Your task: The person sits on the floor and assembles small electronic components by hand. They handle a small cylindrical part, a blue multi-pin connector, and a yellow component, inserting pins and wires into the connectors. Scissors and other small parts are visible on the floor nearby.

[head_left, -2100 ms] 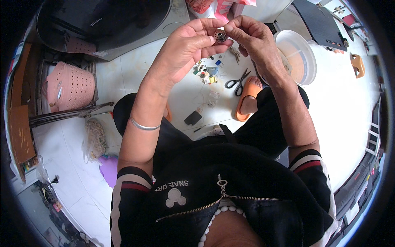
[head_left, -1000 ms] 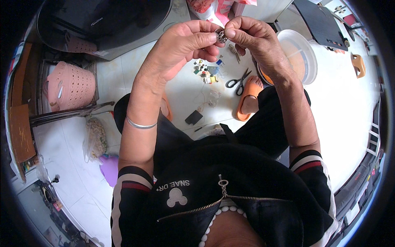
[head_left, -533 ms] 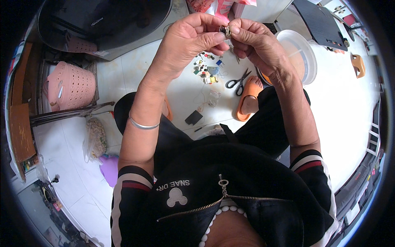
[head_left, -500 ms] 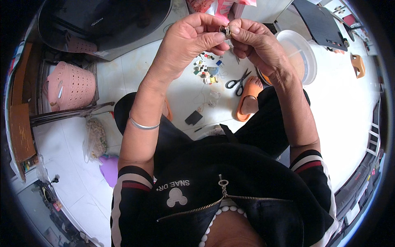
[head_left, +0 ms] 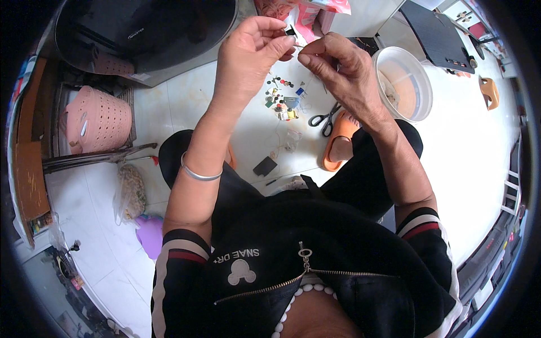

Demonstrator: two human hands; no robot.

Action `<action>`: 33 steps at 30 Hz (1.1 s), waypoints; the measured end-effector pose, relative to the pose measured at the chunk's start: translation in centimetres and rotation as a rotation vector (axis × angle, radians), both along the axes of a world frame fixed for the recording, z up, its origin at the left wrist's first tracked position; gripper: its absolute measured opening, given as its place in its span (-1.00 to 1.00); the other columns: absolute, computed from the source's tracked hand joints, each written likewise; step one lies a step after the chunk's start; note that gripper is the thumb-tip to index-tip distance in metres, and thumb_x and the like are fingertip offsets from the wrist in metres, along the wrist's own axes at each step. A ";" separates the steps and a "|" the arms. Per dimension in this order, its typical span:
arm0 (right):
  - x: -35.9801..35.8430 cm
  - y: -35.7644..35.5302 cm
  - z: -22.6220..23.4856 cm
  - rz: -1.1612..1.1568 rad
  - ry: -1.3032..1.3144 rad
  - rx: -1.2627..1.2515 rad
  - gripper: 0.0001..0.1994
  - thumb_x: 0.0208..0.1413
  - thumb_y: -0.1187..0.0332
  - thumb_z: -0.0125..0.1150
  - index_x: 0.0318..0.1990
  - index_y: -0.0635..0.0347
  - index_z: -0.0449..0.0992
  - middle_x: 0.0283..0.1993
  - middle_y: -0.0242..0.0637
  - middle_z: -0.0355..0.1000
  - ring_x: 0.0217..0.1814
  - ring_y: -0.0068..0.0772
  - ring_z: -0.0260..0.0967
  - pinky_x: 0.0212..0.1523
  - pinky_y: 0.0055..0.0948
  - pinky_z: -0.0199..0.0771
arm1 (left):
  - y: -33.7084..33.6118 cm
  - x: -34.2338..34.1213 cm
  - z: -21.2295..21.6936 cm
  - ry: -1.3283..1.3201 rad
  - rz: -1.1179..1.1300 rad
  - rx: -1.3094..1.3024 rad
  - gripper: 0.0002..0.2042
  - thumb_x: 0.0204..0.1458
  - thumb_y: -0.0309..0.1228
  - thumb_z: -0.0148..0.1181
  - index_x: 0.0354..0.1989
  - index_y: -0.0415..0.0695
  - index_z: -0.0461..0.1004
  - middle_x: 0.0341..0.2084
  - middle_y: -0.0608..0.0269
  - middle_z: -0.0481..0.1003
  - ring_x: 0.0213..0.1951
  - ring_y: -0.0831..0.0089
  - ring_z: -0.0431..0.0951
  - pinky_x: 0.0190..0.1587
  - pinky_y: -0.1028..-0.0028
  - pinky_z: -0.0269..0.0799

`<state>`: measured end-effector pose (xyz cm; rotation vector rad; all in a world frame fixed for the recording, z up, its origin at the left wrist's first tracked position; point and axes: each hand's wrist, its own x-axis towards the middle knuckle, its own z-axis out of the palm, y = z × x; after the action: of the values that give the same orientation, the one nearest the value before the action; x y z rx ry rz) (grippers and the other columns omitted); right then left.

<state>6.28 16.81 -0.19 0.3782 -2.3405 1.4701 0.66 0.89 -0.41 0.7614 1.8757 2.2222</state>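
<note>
Overall, tiled floor point(head_left: 163, 104): pale; loose items lie directly on it, presumably to be within reach from a low seat.
Black appliance point(head_left: 146, 34): between 10 and 11 o'clock, rounded and glossy; apparently a room fixture, clear of the handling.
Pink basket point(head_left: 101, 119): between 9 and 10 o'clock, perforated wall, well apart from the hands.
Clear tub point(head_left: 417, 70): 2 o'clock, farther out, open top, beyond the right forearm; contents not identifiable.
Left hand point(head_left: 253, 53): just before 12 o'clock; thumb and forefinger pinched almost together on a small dark piece point(head_left: 291, 32), other fingers curled behind, likely to steady it.
Right hand point(head_left: 344, 65): 1 o'clock; thumb and forefinger nearly meeting, just beside the left fingertips. Whether they have hold of anything fine cannot be told.
Orange sandal point(head_left: 340, 132): 2 o'clock, nearer in, worn on the right foot.
Scissors point(head_left: 331, 115): between 1 and 2 o'clock, beside the sandal, handle rings toward the dial centre, an arrangement favouring pick-up.
Small parts point(head_left: 290, 102): just past 12 o'clock, mixed colours, loosely clustered, seemingly to keep them together.
Black flat item point(head_left: 265, 166): dial centre, between the legs; purpose undetermined.
Dark piece, position: just past 12 o'clock, held high above the floor, presumably for close viewing.
</note>
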 end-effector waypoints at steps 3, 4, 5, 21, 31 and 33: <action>-0.2 0.2 -0.3 -0.012 0.170 0.064 -0.86 -0.03 0.33 0.20 -0.40 0.21 0.49 -0.49 -0.40 0.35 -0.55 -0.66 0.25 -0.55 -0.61 0.28 | 0.1 0.3 -0.2 0.137 0.060 -0.178 -0.84 -0.05 -0.52 0.15 -0.29 -0.27 0.39 -0.50 0.26 0.48 -0.44 0.62 0.48 -0.36 0.63 0.42; -0.3 0.4 -0.4 -0.019 0.178 0.026 -0.86 -0.03 0.33 0.20 -0.39 0.20 0.49 -0.48 -0.40 0.35 -0.54 -0.67 0.25 -0.55 -0.61 0.28 | 0.1 0.5 -0.1 0.179 0.062 -0.239 -0.85 -0.05 -0.52 0.15 -0.30 -0.26 0.40 -0.50 0.28 0.48 -0.44 0.63 0.47 -0.37 0.64 0.41; -0.4 0.6 -0.6 -0.025 0.186 -0.013 -0.86 -0.03 0.33 0.20 -0.38 0.20 0.49 -0.48 -0.40 0.35 -0.53 -0.67 0.26 -0.54 -0.61 0.28 | 0.2 0.8 0.0 0.158 0.025 -0.241 -0.85 -0.05 -0.52 0.15 -0.29 -0.25 0.41 -0.49 0.31 0.49 -0.45 0.65 0.47 -0.38 0.66 0.40; 0.2 0.5 0.4 0.083 -0.045 -0.140 -0.83 0.01 0.30 0.16 -0.37 0.22 0.47 -0.49 -0.43 0.38 -0.47 -0.71 0.25 -0.48 -0.70 0.26 | 0.0 0.6 -0.2 0.124 0.025 -0.259 -0.85 -0.07 -0.50 0.16 -0.29 -0.21 0.42 -0.53 0.29 0.50 -0.45 0.60 0.50 -0.34 0.63 0.44; 0.1 0.5 0.1 0.105 -0.147 -0.032 -0.80 0.02 0.23 0.13 -0.35 0.18 0.49 -0.51 -0.43 0.39 -0.44 -0.68 0.29 -0.41 -0.67 0.33 | -1.1 -0.5 0.4 -0.036 -0.129 0.079 -0.78 -0.01 -0.46 0.10 -0.19 -0.26 0.35 -0.41 0.14 0.48 -0.39 0.48 0.51 -0.27 0.51 0.47; 0.3 0.5 0.1 0.140 -0.114 -0.114 -0.81 0.03 0.25 0.12 -0.34 0.18 0.49 -0.49 -0.43 0.40 -0.41 -0.68 0.31 -0.37 -0.65 0.36 | -0.9 -0.4 -0.1 0.032 -0.057 -0.079 -0.79 -0.01 -0.47 0.10 -0.19 -0.27 0.36 -0.42 0.18 0.48 -0.40 0.51 0.51 -0.28 0.54 0.46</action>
<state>6.56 17.28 -0.05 0.4458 -2.3448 1.7244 0.31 0.01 -0.50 0.8308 1.9191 2.1009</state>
